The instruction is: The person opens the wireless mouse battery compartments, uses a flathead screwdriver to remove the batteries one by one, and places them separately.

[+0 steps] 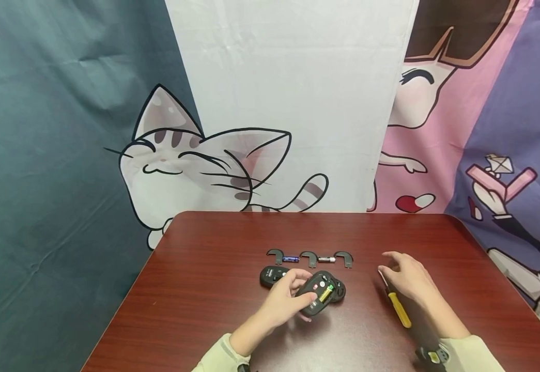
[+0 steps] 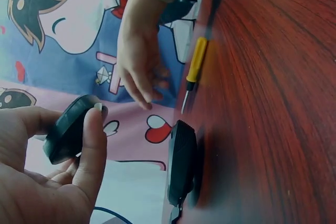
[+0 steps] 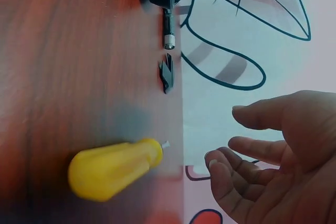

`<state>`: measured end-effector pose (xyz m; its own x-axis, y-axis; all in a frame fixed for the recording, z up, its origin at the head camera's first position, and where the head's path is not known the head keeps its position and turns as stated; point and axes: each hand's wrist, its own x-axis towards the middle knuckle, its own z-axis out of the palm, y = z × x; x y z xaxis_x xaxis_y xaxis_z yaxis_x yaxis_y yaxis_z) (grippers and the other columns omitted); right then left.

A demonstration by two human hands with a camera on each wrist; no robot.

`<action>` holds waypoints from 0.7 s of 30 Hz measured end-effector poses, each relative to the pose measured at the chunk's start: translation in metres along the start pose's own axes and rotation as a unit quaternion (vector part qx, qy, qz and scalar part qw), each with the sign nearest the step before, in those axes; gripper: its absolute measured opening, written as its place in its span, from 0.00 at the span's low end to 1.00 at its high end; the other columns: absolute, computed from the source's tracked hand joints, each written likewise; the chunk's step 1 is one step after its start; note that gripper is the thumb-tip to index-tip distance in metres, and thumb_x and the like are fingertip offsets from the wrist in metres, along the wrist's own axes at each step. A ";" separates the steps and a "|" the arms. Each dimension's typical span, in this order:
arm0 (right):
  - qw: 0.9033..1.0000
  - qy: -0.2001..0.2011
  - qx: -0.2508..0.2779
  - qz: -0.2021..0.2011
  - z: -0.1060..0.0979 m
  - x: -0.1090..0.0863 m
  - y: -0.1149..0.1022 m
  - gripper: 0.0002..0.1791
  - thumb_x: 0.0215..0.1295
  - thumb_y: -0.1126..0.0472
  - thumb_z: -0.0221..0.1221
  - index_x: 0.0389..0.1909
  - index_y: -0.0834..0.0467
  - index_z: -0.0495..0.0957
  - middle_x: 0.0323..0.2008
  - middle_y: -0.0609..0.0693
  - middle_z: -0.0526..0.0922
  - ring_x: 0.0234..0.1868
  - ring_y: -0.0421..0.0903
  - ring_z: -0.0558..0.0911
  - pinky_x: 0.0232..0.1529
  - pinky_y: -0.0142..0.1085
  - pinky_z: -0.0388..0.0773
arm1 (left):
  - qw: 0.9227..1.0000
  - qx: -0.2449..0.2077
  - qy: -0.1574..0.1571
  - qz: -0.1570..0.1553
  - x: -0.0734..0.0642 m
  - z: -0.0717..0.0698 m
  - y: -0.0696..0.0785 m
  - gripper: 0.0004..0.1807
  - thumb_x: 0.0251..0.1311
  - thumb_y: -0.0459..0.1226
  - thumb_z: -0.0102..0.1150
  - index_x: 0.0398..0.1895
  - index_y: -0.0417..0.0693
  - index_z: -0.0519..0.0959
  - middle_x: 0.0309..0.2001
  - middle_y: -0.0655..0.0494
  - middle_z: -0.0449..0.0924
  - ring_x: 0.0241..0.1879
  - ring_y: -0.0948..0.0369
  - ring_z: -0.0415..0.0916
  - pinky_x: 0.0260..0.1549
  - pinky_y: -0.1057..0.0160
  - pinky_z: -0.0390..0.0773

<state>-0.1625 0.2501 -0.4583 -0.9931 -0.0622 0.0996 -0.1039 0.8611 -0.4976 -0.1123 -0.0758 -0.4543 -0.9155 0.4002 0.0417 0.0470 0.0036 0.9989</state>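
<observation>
My left hand [image 1: 281,305] holds a black computer mouse [image 1: 310,304] above the table, thumb on one side and fingers on the other. The mouse's underside faces up, showing a yellow-green battery [image 1: 327,294] in its compartment. Behind it, partly hidden, another black mouse [image 1: 340,291] lies on the table; a third mouse [image 1: 270,276] lies to the left, its near side covered by my fingers. My right hand [image 1: 409,276] hovers with loosely bent fingers and holds nothing. Below it, a screwdriver [image 1: 399,310] with a yellow handle lies on the table.
On the reddish-brown table [image 1: 195,289], behind the mice, three hook-shaped dark covers [image 1: 311,258] lie in a row. Between them lie a blue battery [image 1: 290,259] and a silver-and-black battery [image 1: 326,260]. A cartoon-printed curtain [image 1: 288,93] hangs beyond the far edge.
</observation>
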 end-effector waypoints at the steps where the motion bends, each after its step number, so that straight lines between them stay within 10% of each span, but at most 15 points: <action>1: 1.000 0.002 -0.002 0.000 -0.001 -0.003 0.001 0.26 0.66 0.53 0.65 0.59 0.64 0.77 0.45 0.62 0.84 0.43 0.57 0.84 0.42 0.58 0.82 | 1.000 -0.001 0.002 0.002 0.000 -0.001 0.000 0.23 0.62 0.31 0.66 0.59 0.39 0.72 0.48 0.41 0.84 0.37 0.58 0.83 0.23 0.54 0.89; 21: 0.999 -0.031 -0.042 0.013 0.004 -0.050 0.017 0.35 0.61 0.49 0.68 0.61 0.69 0.73 0.52 0.72 0.77 0.53 0.71 0.77 0.47 0.65 0.77 | 0.999 -0.036 0.008 0.000 0.004 -0.003 0.002 0.26 0.68 0.35 0.63 0.67 0.38 0.71 0.58 0.39 0.80 0.45 0.53 0.84 0.36 0.54 0.90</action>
<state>-0.1150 0.2656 -0.4753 -0.9972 -0.0679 0.0318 -0.0750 0.9016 -0.4260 -0.1168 -0.0772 -0.4521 -0.9217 0.3857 0.0414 0.0190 -0.0619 0.9979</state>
